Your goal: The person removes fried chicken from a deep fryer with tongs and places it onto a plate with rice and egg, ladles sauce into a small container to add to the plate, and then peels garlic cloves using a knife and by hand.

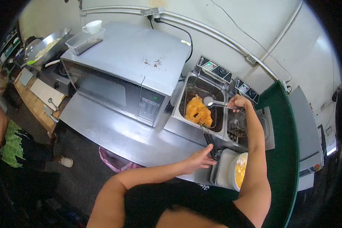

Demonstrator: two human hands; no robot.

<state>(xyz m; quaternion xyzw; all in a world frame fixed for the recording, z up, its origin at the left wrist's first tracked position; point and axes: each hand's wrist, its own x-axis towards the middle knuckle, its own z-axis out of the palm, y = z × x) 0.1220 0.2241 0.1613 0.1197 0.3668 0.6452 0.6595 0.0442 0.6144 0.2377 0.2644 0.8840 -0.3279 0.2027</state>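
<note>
steel counter [114, 131] | right grip [237, 103] closed on ladle [209, 101] | left grip [198, 160] open by tongs [209, 142]

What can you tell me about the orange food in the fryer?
The orange food is one broad, irregular golden-orange mass with a rough, craggy surface that looks like batter, and a small dark patch near its middle. It lies in the left fryer basin. The round end of a metal ladle, held in the right hand, is at its upper right edge; contact is unclear. The metal end of a black-handled tool reaches its lower edge. Its underside is hidden.
</note>
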